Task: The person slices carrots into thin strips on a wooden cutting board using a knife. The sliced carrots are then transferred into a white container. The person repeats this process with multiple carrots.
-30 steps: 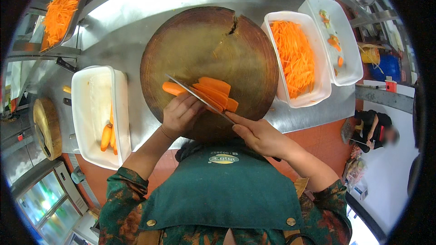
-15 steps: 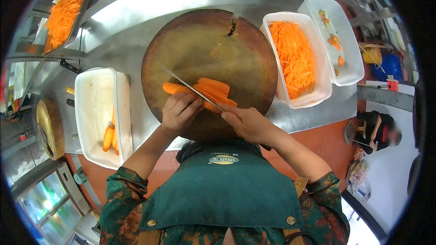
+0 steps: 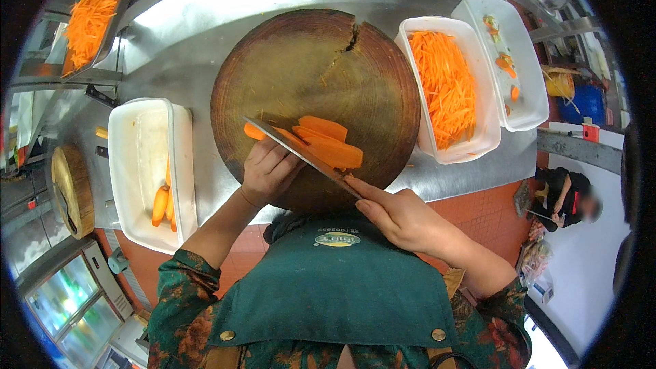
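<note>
While the right grip (image 3: 400,217) holds a knife (image 3: 301,153), the left (image 3: 268,167) a carrot (image 3: 253,131), the board's (image 3: 294,61) far half lies open.

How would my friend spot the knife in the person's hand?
Find the big round wooden board on the steel table. On its near half lie flat orange carrot pieces, with the right hand coming in beside them. The knife is in that hand's grip: a long, straight blade, grey where its neighbours are orange.
</note>
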Demonstrator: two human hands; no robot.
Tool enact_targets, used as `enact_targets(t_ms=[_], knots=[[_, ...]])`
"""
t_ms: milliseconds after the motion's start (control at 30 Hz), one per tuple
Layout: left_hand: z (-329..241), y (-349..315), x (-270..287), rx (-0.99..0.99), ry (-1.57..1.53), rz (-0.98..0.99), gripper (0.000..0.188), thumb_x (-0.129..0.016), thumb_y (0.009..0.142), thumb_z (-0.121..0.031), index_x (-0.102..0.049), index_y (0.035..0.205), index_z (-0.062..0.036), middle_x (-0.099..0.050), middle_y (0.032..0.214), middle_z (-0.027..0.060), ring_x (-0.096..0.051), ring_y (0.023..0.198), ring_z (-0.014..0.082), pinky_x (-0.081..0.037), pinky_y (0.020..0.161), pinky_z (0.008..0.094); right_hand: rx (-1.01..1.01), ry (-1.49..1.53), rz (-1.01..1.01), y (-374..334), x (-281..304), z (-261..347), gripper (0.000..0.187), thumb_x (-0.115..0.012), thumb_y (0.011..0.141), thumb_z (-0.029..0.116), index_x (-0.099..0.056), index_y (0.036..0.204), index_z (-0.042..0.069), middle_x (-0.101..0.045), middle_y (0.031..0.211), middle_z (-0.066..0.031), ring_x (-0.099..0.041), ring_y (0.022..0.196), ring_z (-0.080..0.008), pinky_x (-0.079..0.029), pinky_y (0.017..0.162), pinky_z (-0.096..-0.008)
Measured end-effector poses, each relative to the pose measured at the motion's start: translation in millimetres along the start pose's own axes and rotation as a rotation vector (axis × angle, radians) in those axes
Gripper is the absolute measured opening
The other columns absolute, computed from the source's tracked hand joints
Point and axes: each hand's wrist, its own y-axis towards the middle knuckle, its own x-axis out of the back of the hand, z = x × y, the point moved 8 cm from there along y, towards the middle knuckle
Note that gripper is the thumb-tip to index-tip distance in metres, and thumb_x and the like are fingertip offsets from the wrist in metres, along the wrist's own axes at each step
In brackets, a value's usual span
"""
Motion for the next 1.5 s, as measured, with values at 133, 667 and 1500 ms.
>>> enact_targets(t_ms=[133,667,1500], knots=[[-2.3,3.7,1.9,-0.011,0.016,-0.036,0.031,-0.085,0.067,-0.010,-0.072,0.095,-0.0065,-0.068,0.099,0.0075,-0.066,0.099,0.0297,-0.055,0.085,0.0394,0.023,0.025,-0.023,5.0,-1.7,0.6,0.049,-0.047,0.106,0.028,-0.044,0.149,0.006,-0.059,0.067,-0.0238,-0.066,0.064,-0.0374,-0.051,0.065,-0.0399],[-0.6,0.0,-1.7,0.004,0.006,-0.016,0.030,-0.082,0.070,-0.007,-0.072,0.098,-0.0064,-0.069,0.104,0.0084,-0.066,0.100,0.0302,-0.056,0.085,0.0389,0.089,0.054,-0.111,51.3,-22.6,-4.5,0.050,-0.045,0.105,0.037,-0.047,0.143,0.005,-0.064,0.081,-0.0323,-0.064,0.074,-0.0503,-0.050,0.070,-0.0553],[1.8,-2.1,1.1,0.037,-0.013,-0.057,0.033,-0.083,0.071,-0.008,-0.071,0.102,-0.0082,-0.067,0.105,0.0081,-0.066,0.097,0.0279,-0.056,0.080,0.0357,-0.095,0.049,-0.034,48.2,-22.4,-17.2,0.053,-0.043,0.106,0.041,-0.051,0.142,0.002,-0.066,0.096,-0.0345,-0.065,0.092,-0.0518,-0.051,0.083,-0.0522]])
